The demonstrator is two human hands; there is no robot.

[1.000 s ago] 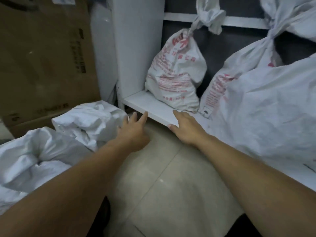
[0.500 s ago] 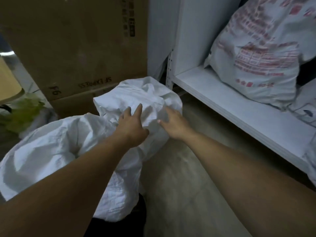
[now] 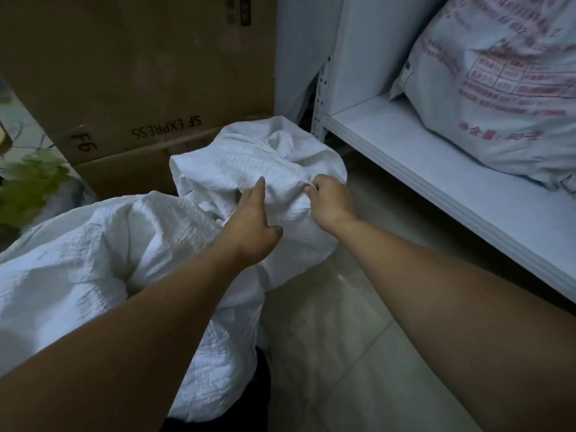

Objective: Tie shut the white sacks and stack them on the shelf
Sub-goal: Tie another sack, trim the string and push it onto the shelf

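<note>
At the lower left, a near sack [image 3: 93,254], white and wrinkled, lies on the floor [image 3: 358,353] and is partly covered by the left forearm. Just beyond it and touching it, a crumpled sack [image 3: 258,163] is seen on the floor, near the front left corner of the shelf [image 3: 436,173] and not on it; its top is bunched in loose folds. The left hand [image 3: 252,222] is laid on its near side with one finger stretched up along the cloth; whether any cloth is gripped by the other fingers cannot be told. A fold at the sack's upper right is pinched by the curled fingers of the right hand [image 3: 332,202]. On the shelf board a printed sack [image 3: 498,88] with red lettering is set back from the front edge. Behind the crumpled sack a cardboard box [image 3: 124,73] is stood, with green leaves [image 3: 28,182] to its left.
</note>
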